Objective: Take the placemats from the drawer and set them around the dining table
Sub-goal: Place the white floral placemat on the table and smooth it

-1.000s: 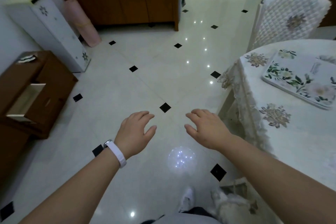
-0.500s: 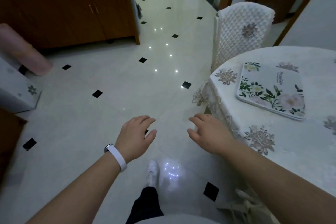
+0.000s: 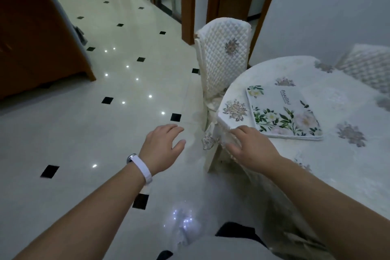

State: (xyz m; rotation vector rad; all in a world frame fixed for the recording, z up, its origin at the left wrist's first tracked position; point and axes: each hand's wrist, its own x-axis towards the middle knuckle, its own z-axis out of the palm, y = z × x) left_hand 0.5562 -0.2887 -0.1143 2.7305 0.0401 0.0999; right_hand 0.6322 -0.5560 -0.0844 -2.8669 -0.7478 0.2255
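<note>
Far left: a dark wooden cabinet (image 3: 31,44) stands on the pale tiled floor (image 3: 84,133), which is dotted with small black inset squares and glints of reflected light. Centre left: the left hand (image 3: 161,145), fingers spread and holding nothing, hangs over the bare floor; a white wristband (image 3: 141,168) circles its wrist. Centre: a chair (image 3: 224,59) in a quilted white cover stands tucked against the round counter's far-left edge, with wooden door frames (image 3: 187,2) behind it. Centre right: the right hand (image 3: 251,146), likewise open and empty, reaches over the counter's near rim, where the lace hem of the floral tablecloth (image 3: 348,164) drapes down; whether it touches the cloth cannot be told. Right: one placemat (image 3: 282,112), white with printed green leaves and pale blossoms, lies flat on the counter (image 3: 295,69), just beyond the right hand's fingertips and apart from them. Far right: a second quilted chair back (image 3: 367,65) rises behind the counter's far edge.
</note>
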